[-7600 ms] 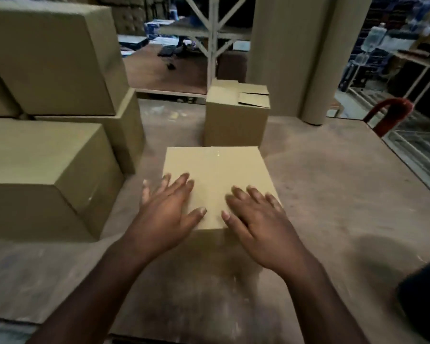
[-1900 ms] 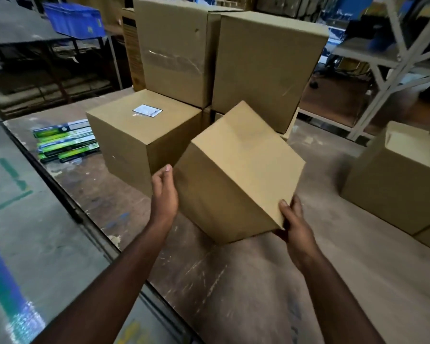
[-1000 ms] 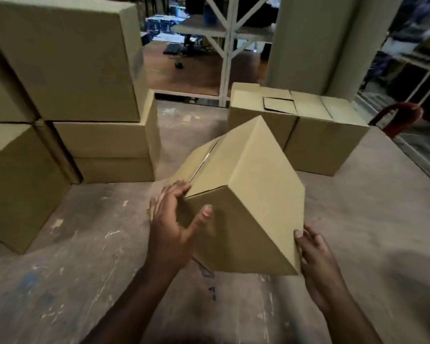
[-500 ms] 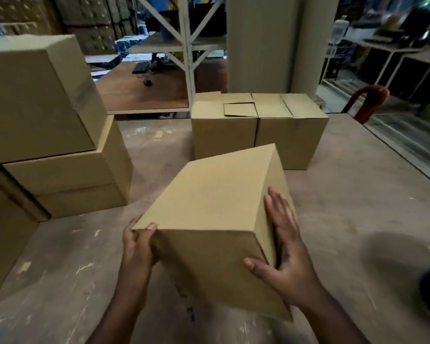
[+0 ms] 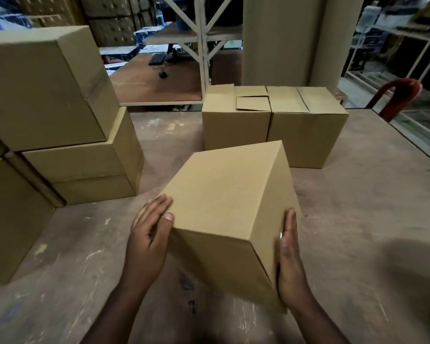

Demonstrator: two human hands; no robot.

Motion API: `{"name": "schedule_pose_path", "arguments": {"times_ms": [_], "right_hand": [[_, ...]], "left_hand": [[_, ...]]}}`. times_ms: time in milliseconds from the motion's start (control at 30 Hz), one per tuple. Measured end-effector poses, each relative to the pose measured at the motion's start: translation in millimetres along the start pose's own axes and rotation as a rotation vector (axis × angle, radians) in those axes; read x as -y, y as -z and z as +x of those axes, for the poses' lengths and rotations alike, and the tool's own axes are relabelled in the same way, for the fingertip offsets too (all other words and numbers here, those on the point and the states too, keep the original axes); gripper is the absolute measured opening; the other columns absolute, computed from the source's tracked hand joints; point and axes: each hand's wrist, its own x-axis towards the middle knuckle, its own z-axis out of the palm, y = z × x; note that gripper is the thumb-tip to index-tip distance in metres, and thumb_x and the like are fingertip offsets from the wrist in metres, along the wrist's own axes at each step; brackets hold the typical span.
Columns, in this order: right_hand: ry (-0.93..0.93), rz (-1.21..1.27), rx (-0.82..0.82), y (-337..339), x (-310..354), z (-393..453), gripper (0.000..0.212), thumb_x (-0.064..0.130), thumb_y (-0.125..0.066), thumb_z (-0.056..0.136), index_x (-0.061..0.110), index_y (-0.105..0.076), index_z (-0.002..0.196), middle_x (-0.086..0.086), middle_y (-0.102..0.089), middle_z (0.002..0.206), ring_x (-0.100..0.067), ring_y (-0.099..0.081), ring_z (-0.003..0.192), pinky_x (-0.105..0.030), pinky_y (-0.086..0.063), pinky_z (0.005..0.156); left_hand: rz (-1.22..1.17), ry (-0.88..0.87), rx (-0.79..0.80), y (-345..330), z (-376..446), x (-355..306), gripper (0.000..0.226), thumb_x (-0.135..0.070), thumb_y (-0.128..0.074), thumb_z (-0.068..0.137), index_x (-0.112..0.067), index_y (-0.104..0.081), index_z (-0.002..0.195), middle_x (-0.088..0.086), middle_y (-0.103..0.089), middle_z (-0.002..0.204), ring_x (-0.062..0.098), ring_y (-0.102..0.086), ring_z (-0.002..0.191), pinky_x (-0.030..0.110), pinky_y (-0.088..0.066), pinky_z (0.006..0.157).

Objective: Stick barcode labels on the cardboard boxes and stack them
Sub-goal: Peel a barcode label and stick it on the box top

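Now both hands, left hand and right hand, press straight fingers against the tilted cardboard box.

From my remote seat: bare tabletop lies open to the right of the right hand, as far as the table edge near the red chair. Left of the left hand a stack of cartons walls off that side, with only a strip of table between. Ahead of both hands, two small boxes stand side by side, touching; a lane runs between them and the stack.
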Motion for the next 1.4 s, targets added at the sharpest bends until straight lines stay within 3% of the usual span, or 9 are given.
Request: {"name": "schedule_pose_path", "arguments": {"times_ms": [200, 300, 400, 533, 633, 767, 933, 1133, 1400], "right_hand": [[-0.109, -0.07, 0.008, 7.1, -2.3, 3.1, 0.085, 0.099, -0.02, 0.079, 0.061, -0.002, 0.153, 0.043, -0.003, 0.162, 0.013, -0.001, 0.154, -0.029, -0.003, 0.13], [-0.089, -0.071, 0.021, 7.0, -4.9, 0.1, 0.095, 0.099, -0.021, 0.079, 0.051, -0.007, 0.159, 0.04, -0.005, 0.165, 0.013, -0.001, 0.154, -0.022, -0.003, 0.126], [-0.298, 0.036, -0.011, 23.5, -3.8, 13.2, 0.098, 0.1, -0.031, 0.078, 0.044, -0.039, 0.157, 0.019, -0.041, 0.162, -0.004, -0.036, 0.151, -0.036, -0.026, 0.127], [-0.378, 0.215, -0.007, 35.7, 21.0, 20.6, 0.061, 0.069, -0.035, 0.103, 0.031, -0.062, 0.142, 0.005, -0.07, 0.136, -0.007, -0.066, 0.122, -0.025, -0.05, 0.092], [-0.371, 0.36, 0.058, 38.3, 43.6, 11.5, 0.066, 0.072, -0.031, 0.097, 0.03, -0.066, 0.135, 0.001, -0.076, 0.126, -0.015, -0.071, 0.116, -0.037, -0.051, 0.096], [-0.362, 0.339, 0.053, 50.0, 55.9, 17.5, 0.047, 0.057, -0.047, 0.099, 0.028, -0.069, 0.128, 0.003, -0.079, 0.118, -0.013, -0.075, 0.108, -0.037, -0.051, 0.091], [-0.25, 0.164, 0.137, 89.6, 55.0, 34.2, 0.041, 0.016, -0.056, 0.102, 0.025, -0.061, 0.142, 0.006, -0.073, 0.131, -0.014, -0.069, 0.119, -0.037, -0.051, 0.096], [-0.102, 0.046, 0.191, 91.3, 15.2, 15.2, 0.076, -0.013, -0.062, 0.095, 0.027, -0.038, 0.155, 0.02, -0.058, 0.148, 0.0, -0.052, 0.139, -0.029, -0.054, 0.102], [-0.232, 0.097, 0.089, 51.5, -47.9, 14.3, 0.051, -0.002, -0.074, 0.092, 0.029, -0.054, 0.127, 0.011, -0.073, 0.128, -0.008, -0.067, 0.122, -0.021, -0.058, 0.088]], "left_hand": [[-0.087, 0.29, -0.053, 0.9, 8.0, -2.2, 0.082, -0.076, -0.06, 0.072, -0.034, -0.057, 0.142, -0.016, -0.055, 0.145, 0.008, -0.053, 0.129, 0.042, -0.05, 0.105], [-0.145, 0.348, -0.057, 1.3, 7.9, -5.7, 0.082, -0.079, -0.064, 0.065, -0.035, -0.062, 0.135, -0.021, -0.065, 0.123, 0.004, -0.06, 0.11, 0.036, -0.054, 0.086], [-0.151, 0.342, 0.003, -0.5, 6.2, -8.5, 0.068, -0.077, -0.068, 0.065, -0.037, -0.069, 0.12, -0.027, -0.07, 0.105, -0.001, -0.064, 0.101, 0.034, -0.055, 0.079], [-0.229, 0.421, 0.165, -10.7, 15.4, -11.9, 0.042, -0.063, -0.067, 0.089, -0.031, -0.072, 0.116, -0.018, -0.075, 0.107, 0.008, -0.067, 0.106, 0.03, -0.052, 0.081], [-0.296, 0.458, 0.263, -17.8, 14.4, -19.0, 0.043, -0.057, -0.058, 0.096, -0.032, -0.064, 0.129, -0.015, -0.069, 0.119, 0.006, -0.062, 0.111, 0.029, -0.05, 0.085], [-0.329, 0.421, 0.267, -24.6, 6.8, -26.9, 0.014, -0.05, -0.059, 0.098, -0.04, -0.066, 0.104, -0.027, -0.069, 0.103, -0.008, -0.065, 0.098, 0.021, -0.05, 0.08], [-0.141, 0.15, 0.333, -21.3, -1.1, -25.1, 0.058, -0.067, -0.056, 0.088, -0.043, -0.053, 0.14, -0.036, -0.066, 0.118, -0.009, -0.062, 0.112, 0.022, -0.053, 0.088], [-0.341, 0.162, 0.371, -34.9, -25.7, 15.3, 0.076, -0.014, -0.069, 0.096, -0.031, -0.03, 0.159, -0.027, -0.053, 0.148, -0.002, -0.051, 0.136, 0.021, -0.049, 0.106], [-0.19, 0.285, 0.328, -61.3, -41.8, 69.1, 0.064, -0.008, -0.067, 0.097, -0.044, -0.041, 0.144, -0.032, -0.061, 0.133, -0.004, -0.057, 0.128, 0.03, -0.051, 0.108]]}}
